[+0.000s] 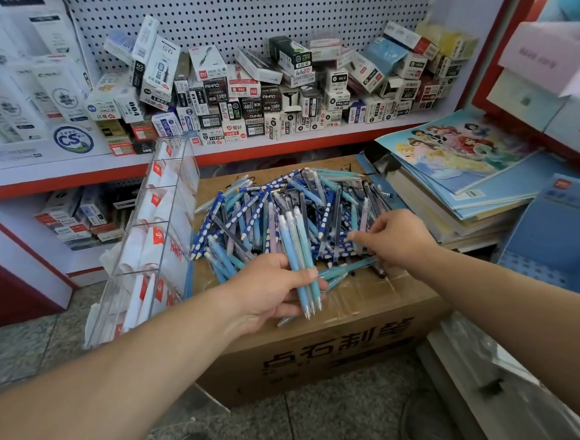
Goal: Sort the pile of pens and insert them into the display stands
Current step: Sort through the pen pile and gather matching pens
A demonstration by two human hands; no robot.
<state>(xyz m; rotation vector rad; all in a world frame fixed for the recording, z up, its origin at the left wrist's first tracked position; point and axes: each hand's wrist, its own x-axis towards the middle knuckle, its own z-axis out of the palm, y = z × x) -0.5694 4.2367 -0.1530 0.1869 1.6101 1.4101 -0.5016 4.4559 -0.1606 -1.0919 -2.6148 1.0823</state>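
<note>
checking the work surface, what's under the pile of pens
A taped brown cardboard box bears the pen pile. The pens cover most of its top; its contents are hidden.

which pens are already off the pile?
The small bundle of pale blue pens gripped in the left hand, tips pointing toward the camera. Every other pen lies loose in the pile on the cardboard box.

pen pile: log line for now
left hand: grips bundle of pale blue plastic pens | right hand: fingers in mixed blue pen pile on brown cardboard box
</note>
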